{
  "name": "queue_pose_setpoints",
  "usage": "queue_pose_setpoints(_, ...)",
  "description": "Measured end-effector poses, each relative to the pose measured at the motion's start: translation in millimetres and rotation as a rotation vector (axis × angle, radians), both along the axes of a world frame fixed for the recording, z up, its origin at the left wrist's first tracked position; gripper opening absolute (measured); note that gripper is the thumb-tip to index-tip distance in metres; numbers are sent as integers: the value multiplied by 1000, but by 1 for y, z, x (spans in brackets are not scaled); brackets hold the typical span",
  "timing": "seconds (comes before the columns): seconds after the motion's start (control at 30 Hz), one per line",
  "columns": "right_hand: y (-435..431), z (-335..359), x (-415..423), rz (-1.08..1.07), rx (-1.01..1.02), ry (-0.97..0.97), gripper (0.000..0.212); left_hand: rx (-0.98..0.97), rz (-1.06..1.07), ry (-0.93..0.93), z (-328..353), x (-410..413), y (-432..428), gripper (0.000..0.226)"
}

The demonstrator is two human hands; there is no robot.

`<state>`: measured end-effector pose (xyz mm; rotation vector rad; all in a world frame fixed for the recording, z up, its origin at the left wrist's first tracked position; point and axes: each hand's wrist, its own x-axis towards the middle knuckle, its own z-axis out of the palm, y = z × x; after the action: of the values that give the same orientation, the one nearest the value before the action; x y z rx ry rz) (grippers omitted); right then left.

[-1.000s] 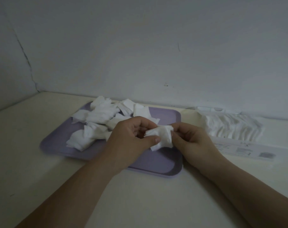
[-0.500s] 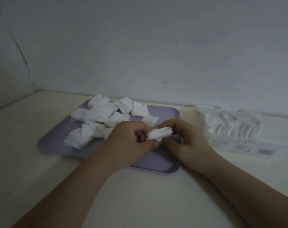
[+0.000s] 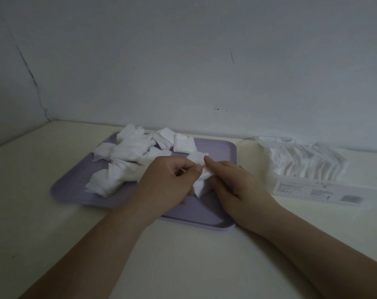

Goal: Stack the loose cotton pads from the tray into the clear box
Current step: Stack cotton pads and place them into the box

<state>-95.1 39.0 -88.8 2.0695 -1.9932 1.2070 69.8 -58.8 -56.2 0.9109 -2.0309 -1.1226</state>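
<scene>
While both forearms reach in from the near edge of the table [image 3: 54,244], two hands meet over one lavender tray [image 3: 215,216]. The left hand [image 3: 168,182] is curled, thumb and forefinger pinching one crumpled cotton pad [image 3: 201,184]. The right hand [image 3: 237,182] lies with fingers straight and slightly spread, its forefinger along the pad's upper edge and its thumb just under it. Left of and beyond the left fingertips sits one heap of loose pads [image 3: 127,152], overlapped too much to count exactly. Well right of the right fingers stands one clear box [image 3: 308,188] holding a row of stacked pads [image 3: 308,162]. Half a second earlier the pad lay flat between both sets of curled fingertips; now it hangs bunched, and the right forefinger has straightened.
</scene>
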Motion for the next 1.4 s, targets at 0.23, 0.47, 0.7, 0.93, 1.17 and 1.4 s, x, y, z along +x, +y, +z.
queue_pose_setpoints(0.23, 1, 4, -1, -29, 23, -160, 39, -78, -83, -44, -9, 2, -2, 22)
queue_pose_setpoints(0.47, 3, 13, -2, -113, 43, -351, 5, -282, 191, -172, 13, 22, -16, 19)
queue_pose_setpoints(0.7, 4, 17, 0, -158, 68, -359, 3, -290, 71, -339, 0, 26, -27, 16)
queue_pose_setpoints(0.93, 4, 18, -1, -200, 72, -348, 3, -96, -28, -326, 4, 28, -25, 52)
queue_pose_setpoints(1.17, 4, 17, -1, -206, 81, -331, 4, -84, -46, -296, 7, 25, -20, 25)
queue_pose_setpoints(1.4, 5, 18, 0, -207, 81, -351, 3, 65, -19, -35, 7, 24, -25, 25)
